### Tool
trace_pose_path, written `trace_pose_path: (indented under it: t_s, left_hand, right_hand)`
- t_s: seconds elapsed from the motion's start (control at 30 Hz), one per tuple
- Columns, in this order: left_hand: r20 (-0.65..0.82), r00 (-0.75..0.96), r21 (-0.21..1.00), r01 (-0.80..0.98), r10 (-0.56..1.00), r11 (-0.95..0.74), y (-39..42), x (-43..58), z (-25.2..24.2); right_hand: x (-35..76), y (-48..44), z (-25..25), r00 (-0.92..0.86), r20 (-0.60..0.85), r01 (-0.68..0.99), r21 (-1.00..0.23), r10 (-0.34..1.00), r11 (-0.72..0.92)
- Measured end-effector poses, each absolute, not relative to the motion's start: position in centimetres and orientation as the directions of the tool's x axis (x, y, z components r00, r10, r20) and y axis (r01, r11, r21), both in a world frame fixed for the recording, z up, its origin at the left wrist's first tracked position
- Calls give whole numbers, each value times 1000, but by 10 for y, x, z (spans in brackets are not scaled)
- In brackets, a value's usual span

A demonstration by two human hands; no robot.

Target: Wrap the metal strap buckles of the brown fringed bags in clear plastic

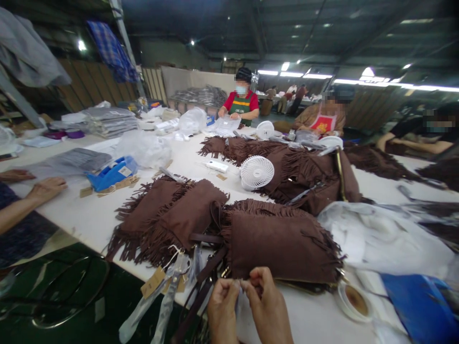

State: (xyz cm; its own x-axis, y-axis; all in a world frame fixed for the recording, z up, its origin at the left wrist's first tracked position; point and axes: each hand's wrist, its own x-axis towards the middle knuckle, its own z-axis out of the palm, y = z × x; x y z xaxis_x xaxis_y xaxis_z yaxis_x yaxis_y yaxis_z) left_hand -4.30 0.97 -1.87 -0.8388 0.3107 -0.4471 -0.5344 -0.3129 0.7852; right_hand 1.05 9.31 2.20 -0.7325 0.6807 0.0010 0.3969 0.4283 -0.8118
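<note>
At the table's near edge, my left hand (223, 306) and my right hand (267, 303) are close together, fingertips pinched. Whatever they pinch is too small to make out; a strip of clear plastic (242, 310) seems to hang between them. Just beyond my fingers lies a brown fringed bag (279, 246) with a zip along its near edge. Brown straps (211, 263) run from it past my left hand. Further left are more fringed bags (193, 210), with a cardboard tag (153, 282) and plastic-wrapped straps (168, 296) hanging over the edge.
A roll of tape (355, 301) and a blue packet (419, 306) lie at right, beside a clear plastic bag (380, 234). A white fan (257, 172) stands mid-table before piled brown bags (308, 177). A blue tape dispenser (112, 173) sits left, near a co-worker's hands (46, 188). Other people work opposite.
</note>
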Motion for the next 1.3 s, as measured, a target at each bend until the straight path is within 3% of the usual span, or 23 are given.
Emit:
trace_pose_path:
  t_s: [0.13,0.3,0.5,0.67,0.83,1.0,1.3]
  left_hand:
    - [-444,-862,799,-505,246,-326,12,-40,-13]
    - [-413,-876,838,-473,249,-274,12,-37,-12]
    - [-385,-901,889,-420,199,-184,10,-38,-16]
    - [-425,-891,884,-446,159,-136,8,-38,-20]
    - [-549,-756,637,-655,357,-407,8,-40,-9]
    - [-597,-566,351,-822,569,-449,7,-42,6]
    - [-645,-464,201,-869,607,-451,10,-42,2]
  right_hand:
    - [13,90,17,-673,-10,414,-834,740,365]
    - [13,86,8,-694,-128,377,-903,708,207]
    - [13,80,2,-702,-65,302,-929,709,214]
    - [11,77,3,-702,-138,283,-954,699,96]
    - [11,78,5,-726,-156,200,-980,669,-12]
    - [12,81,5,-743,-157,175,-984,650,-38]
    - [10,83,3,-741,-159,201,-980,652,-11]
